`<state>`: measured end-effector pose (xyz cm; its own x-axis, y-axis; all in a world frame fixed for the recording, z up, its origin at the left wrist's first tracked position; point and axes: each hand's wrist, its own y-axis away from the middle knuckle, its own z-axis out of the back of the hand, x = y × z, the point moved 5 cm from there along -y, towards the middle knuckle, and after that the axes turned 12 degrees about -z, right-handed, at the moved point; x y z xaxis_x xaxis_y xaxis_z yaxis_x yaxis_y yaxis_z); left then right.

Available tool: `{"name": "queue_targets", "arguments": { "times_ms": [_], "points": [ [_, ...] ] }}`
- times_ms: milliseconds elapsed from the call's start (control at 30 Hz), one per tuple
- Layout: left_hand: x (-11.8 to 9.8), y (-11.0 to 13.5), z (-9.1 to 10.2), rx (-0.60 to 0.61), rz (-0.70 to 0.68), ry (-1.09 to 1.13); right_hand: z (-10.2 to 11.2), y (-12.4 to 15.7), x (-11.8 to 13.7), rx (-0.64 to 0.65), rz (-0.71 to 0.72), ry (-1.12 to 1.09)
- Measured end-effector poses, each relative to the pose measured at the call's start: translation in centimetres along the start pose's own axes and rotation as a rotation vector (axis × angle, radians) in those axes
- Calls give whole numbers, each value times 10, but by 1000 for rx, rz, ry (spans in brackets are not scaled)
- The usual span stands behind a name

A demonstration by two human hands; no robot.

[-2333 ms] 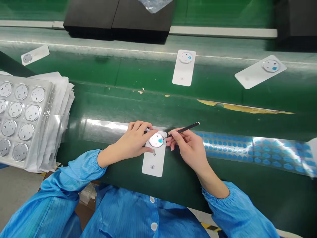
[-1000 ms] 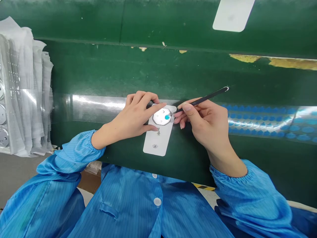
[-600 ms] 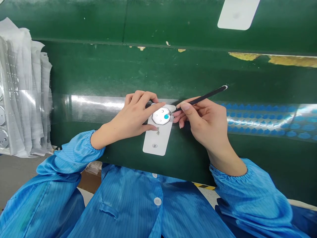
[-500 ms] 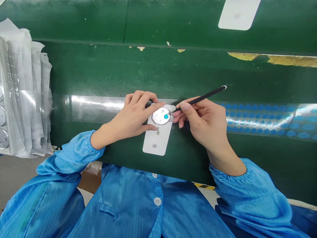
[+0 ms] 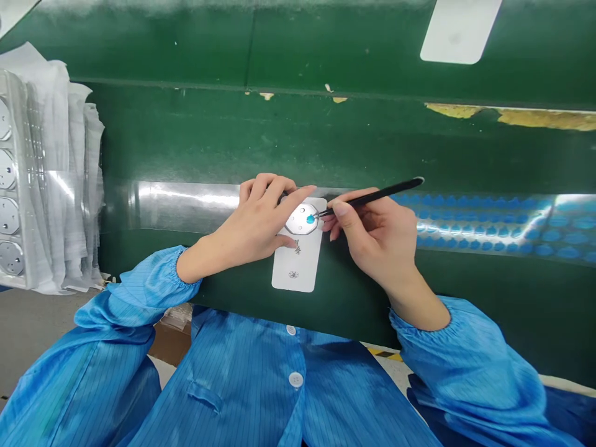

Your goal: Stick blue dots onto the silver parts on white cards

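Note:
My left hand (image 5: 261, 214) is curled round a white octagonal plate (image 5: 298, 225), thumb and index finger at its near and far edges. The plate has small holes and lies over the upper part of a white rounded card (image 5: 294, 270) with small black printing. A blue round sticker (image 5: 310, 219) is on the plate's right side. In my right hand (image 5: 379, 233) is a pair of black tweezers (image 5: 384, 190), held like a pen. Their tips touch or nearly touch the sticker. Some of my left fingertips are hidden behind the hand.
A clear strip with rows of blue round stickers (image 5: 507, 233) lies to the right. At left stand white trays of round plates (image 5: 9, 214) beside layered white sheets (image 5: 56, 186). Another white card (image 5: 459, 31) lies at the far right. The green tabletop (image 5: 223, 136) has a chipped ledge.
The tweezers are tilted flatter, and my right hand has shifted slightly left and down. My left hand keeps its hold on the plate. The whole view has shifted slightly.

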<state>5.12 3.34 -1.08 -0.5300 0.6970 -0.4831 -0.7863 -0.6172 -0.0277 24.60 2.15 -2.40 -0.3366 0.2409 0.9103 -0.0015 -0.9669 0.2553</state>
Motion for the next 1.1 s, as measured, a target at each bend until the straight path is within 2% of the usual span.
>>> {"name": "queue_targets", "arguments": {
  "times_ms": [133, 200, 233, 300, 367, 467, 533, 667, 967, 1100],
  "points": [
    [4, 1, 5, -64, 24, 53, 7, 9, 13, -203, 277, -12],
    [6, 2, 10, -132, 2, 214, 10, 12, 19, -261, 357, -61],
    [7, 2, 12, -170, -4, 345, 9, 13, 20, -260, 353, -76],
    [9, 2, 14, -241, 21, 649, 5, 11, 21, -188, 264, -77],
    [12, 3, 13, -286, 87, 896, -4, 9, 18, -30, 111, -77],
    [15, 3, 10, -329, 171, 1076, -17, 10, 13, 187, -100, -170],
    [15, 3, 9, -352, 189, 1125, -20, 11, 12, 227, -183, -231],
    [13, 3, 6, -361, 175, 1149, -21, 10, 11, 218, -257, -263],
    [3, 4, 1, -392, 153, 1122, -16, 10, 14, 157, -221, -168],
    [-1, 6, 3, -426, 146, 1085, -14, 13, 20, 91, -189, -138]
  ]
}}
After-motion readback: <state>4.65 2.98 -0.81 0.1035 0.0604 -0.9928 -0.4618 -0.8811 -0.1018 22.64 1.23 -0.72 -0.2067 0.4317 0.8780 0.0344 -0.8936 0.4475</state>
